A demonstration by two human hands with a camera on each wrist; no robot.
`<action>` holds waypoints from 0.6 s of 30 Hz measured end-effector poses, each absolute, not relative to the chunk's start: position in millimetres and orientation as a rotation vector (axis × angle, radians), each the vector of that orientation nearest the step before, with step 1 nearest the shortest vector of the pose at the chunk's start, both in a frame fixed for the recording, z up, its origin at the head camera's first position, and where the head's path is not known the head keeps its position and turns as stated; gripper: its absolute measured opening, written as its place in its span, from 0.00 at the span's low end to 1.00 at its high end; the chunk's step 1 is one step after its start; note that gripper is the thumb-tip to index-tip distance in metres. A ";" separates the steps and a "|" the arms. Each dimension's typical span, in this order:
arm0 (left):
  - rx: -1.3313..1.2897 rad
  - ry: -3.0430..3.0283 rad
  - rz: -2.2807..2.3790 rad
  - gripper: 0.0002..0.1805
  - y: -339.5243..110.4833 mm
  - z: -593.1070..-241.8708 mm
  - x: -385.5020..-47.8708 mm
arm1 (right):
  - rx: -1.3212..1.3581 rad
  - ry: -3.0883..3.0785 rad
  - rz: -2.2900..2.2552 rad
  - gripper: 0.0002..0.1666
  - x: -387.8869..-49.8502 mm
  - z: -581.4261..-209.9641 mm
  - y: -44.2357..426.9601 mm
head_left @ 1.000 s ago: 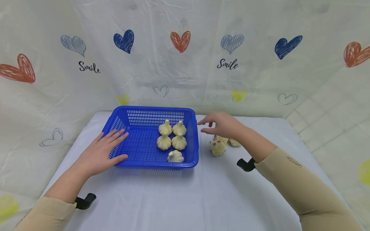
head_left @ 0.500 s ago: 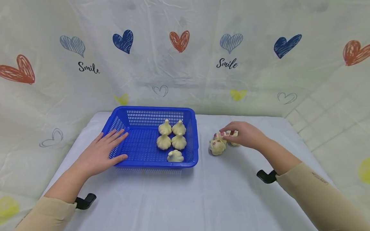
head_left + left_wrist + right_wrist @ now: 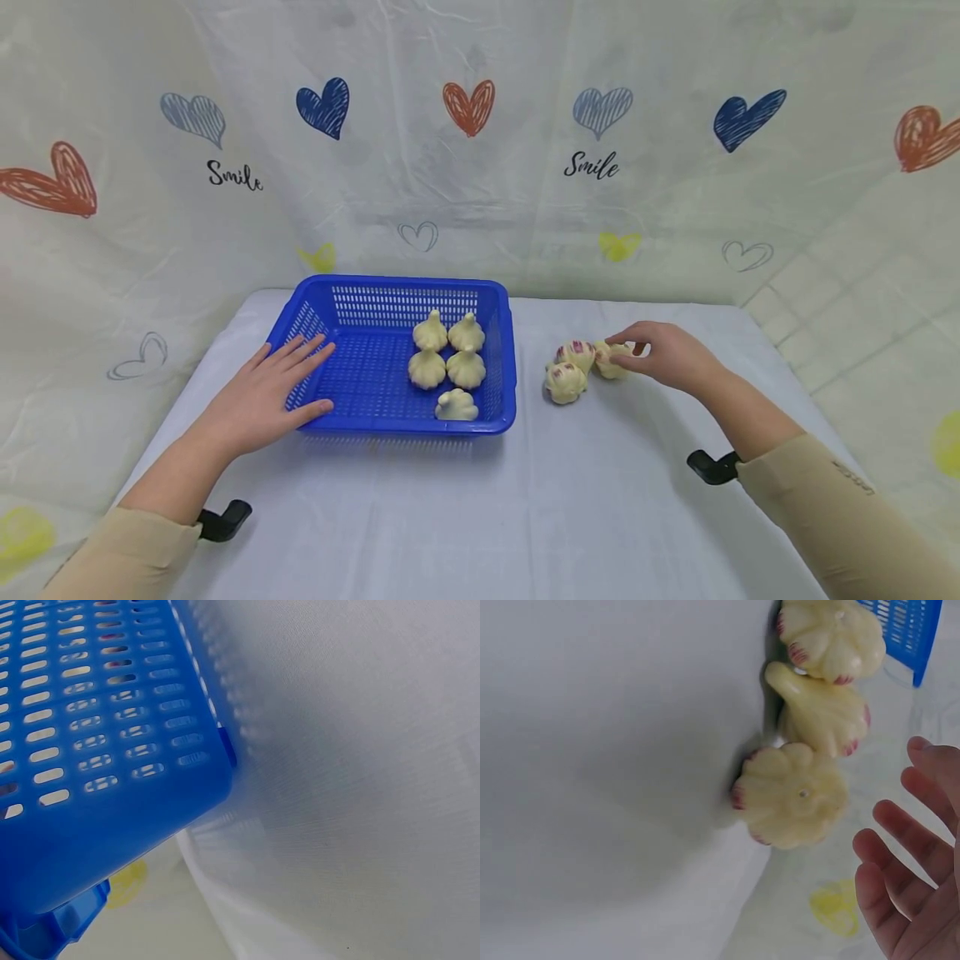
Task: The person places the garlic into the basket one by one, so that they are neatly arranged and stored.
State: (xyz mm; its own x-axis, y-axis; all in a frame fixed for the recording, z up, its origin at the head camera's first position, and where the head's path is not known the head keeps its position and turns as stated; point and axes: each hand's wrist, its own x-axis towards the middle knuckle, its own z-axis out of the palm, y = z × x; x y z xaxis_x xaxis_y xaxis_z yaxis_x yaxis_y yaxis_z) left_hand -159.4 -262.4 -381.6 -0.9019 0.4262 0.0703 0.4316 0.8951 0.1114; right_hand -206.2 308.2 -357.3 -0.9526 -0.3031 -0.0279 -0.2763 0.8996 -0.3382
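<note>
A blue plastic basket (image 3: 405, 427) holds several pale garlic bulbs (image 3: 466, 369) on its right side. My left hand (image 3: 258, 400), fingers spread and straight, rests on the basket's left rim; the left wrist view shows the slotted basket wall (image 3: 124, 787) close up. Right of the basket, three garlic bulbs with purplish streaks lie clustered. My right hand (image 3: 667, 354) is at the rightmost garlic bulb (image 3: 611, 360), thumb and fingers apart. In the right wrist view a gap shows between my loosely bent fingers (image 3: 907, 870) and that end bulb (image 3: 791, 796).
A white cloth (image 3: 480, 508) covers the table. Behind it hangs a pale curtain (image 3: 517, 183) printed with hearts and "Smile". Black camera mounts sit at the left wrist (image 3: 223, 521) and right wrist (image 3: 712, 467).
My right hand has moved from beside the basket's right rim, over the middle loose garlic bulb, rightward to the rightmost one. My left hand and the basket have stayed in place.
</note>
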 end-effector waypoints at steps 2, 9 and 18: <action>-0.679 -3.022 -0.187 0.46 -262.6 -382.2 -159.9 | -0.442 2.994 -0.508 0.22 -206.7 -359.2 310.9; -0.672 -3.033 -0.184 0.46 -263.5 -382.1 -160.0 | -0.389 2.993 -0.445 0.28 -212.8 -363.4 313.9; -0.674 -3.030 -0.170 0.46 -261.9 -380.8 -159.4 | -0.322 2.915 -0.421 0.34 -227.4 -374.8 313.4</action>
